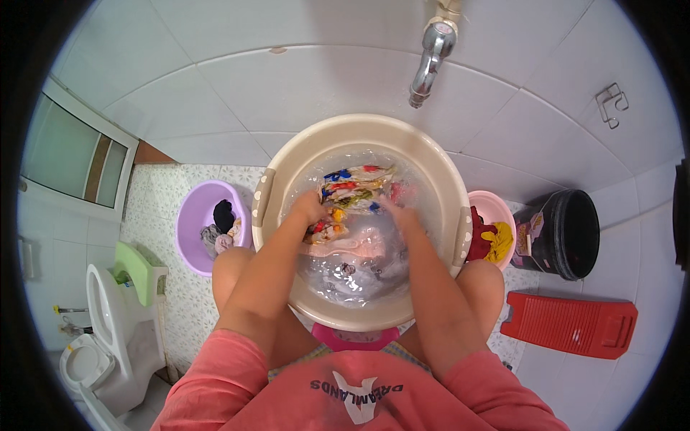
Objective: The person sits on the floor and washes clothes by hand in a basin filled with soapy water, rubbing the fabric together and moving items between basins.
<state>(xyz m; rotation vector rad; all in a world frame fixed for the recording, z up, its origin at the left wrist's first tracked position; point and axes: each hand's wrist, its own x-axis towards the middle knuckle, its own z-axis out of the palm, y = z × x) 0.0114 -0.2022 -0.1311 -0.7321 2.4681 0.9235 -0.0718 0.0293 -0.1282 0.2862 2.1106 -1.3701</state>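
Note:
Before me stands a large beige plastic tub point(364, 125) of water. A wet printed cloth point(356, 186) with red, blue and yellow patterns floats in folds near its middle. On the left, my left hand point(310, 208) grips the edge of that cloth. My right hand point(400, 213) is blurred at the cloth's right end, partly in the water; whether its fingers hold the fabric I cannot tell. A small reddish patch point(401, 193) shows beside it under the water. Closer to me lie a pale pink fabric strip point(350, 248) and soaked whitish cloth point(350, 280).
A purple basin point(186, 231) with clothes stands left, a pink basin point(485, 198) with red and yellow cloth right. Beyond are a black bucket point(560, 234) and a red washboard point(571, 325). A metal tap point(431, 59) juts above the tub. A toilet point(126, 334) stands left.

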